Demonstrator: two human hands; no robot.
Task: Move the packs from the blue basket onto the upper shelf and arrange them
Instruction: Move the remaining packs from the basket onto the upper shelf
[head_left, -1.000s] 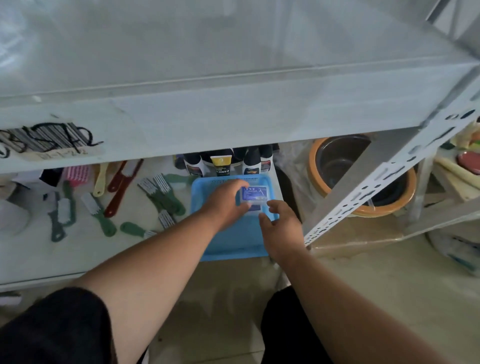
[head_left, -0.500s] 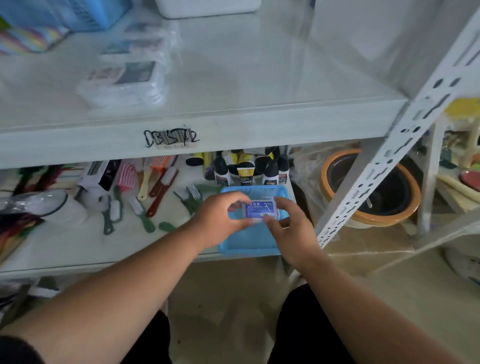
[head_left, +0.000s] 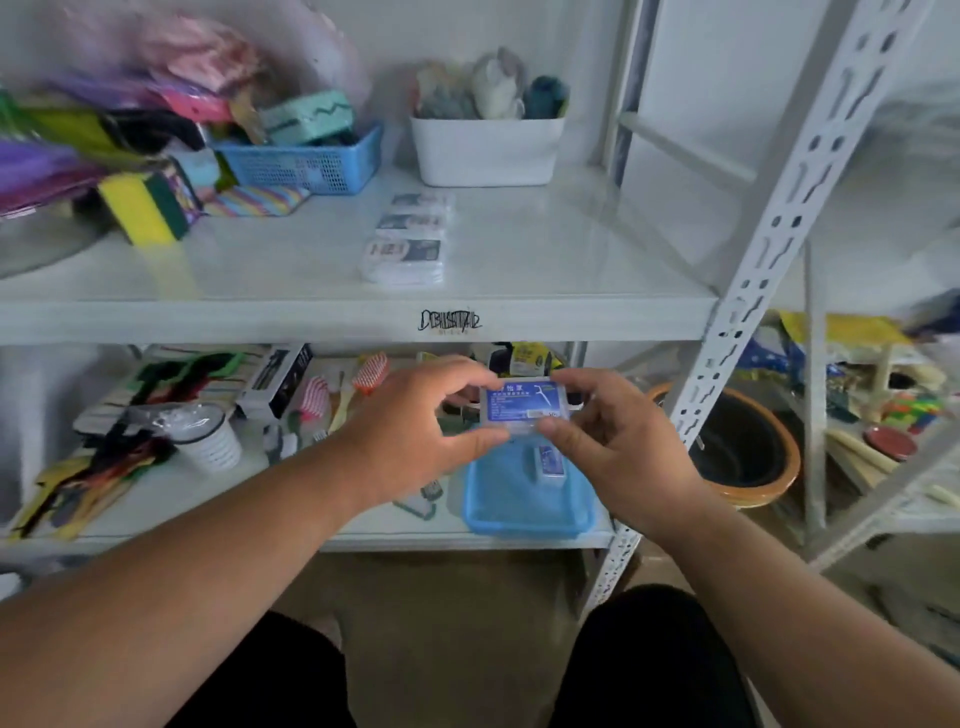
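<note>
— So where is the pack (head_left: 524, 408) just now?

— Held at the centre of the frame, in front of the lower shelf (head_left: 218, 488) and above the blue basket (head_left: 524, 512). The left hand (head_left: 415, 428) pinches its left end between thumb and curled fingers, and the right hand (head_left: 618, 441) pinches its right end the same way. The blue label faces the camera.

— And the basket?

— It sits on the lower shelf, right of centre, at the front edge, partly hidden behind the hands. One more small pack (head_left: 548, 462) lies inside it, near the back, just below the right thumb.

— Anything on the upper shelf (head_left: 545, 260)?

— Three packs in a line (head_left: 408, 231) running from back to front, a little left of the frame's centre; the nearest one looks like a stack, though blur makes that hard to tell. Behind them stands a white bin (head_left: 488, 150) with soft things in it, and to its left another blue basket of goods (head_left: 306, 161). A yellow and green sponge (head_left: 143, 208) stands tilted at the left.

— What else is down below?

— Brushes (head_left: 363, 376) and a white cup (head_left: 210, 441) at the left of the lower shelf, bottles behind the hands. At the right, beyond the white perforated upright (head_left: 769, 234), an orange-rimmed pot (head_left: 748, 452) stands on the floor.
</note>
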